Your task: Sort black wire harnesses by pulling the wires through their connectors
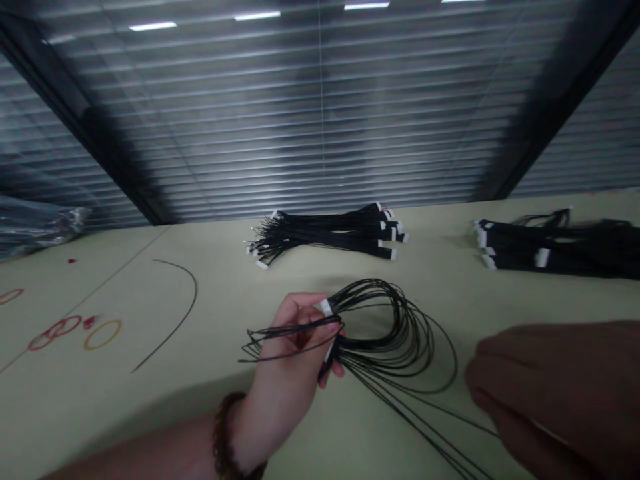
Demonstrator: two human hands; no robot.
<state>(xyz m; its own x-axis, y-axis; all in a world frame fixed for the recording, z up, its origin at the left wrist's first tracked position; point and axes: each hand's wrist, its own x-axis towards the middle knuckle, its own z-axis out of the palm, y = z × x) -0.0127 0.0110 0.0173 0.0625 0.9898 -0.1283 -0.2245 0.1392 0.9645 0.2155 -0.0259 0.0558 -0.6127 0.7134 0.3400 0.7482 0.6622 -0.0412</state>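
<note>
My left hand [295, 360] is closed around a looped bundle of thin black wires [400, 320] above the table. A white connector [327, 307] on the bundle shows at its thumb, and wires cross over the palm and stick out to the left. Other strands run down to the lower right. Off to the right, my right hand [555, 393] is dark and somewhat blurred, with its fingers curled closed. One black wire from the bundle leads to it and disappears at the fingers.
Behind my hands lies a pile of black cables with white connectors [330, 230]; another cable pile [565, 247] is at right. A loose wire [193, 293], red bands [55, 332], a yellow band [103, 335] and a clear plastic bag [40, 223] are at left. Window blinds [320, 120] stand behind the table.
</note>
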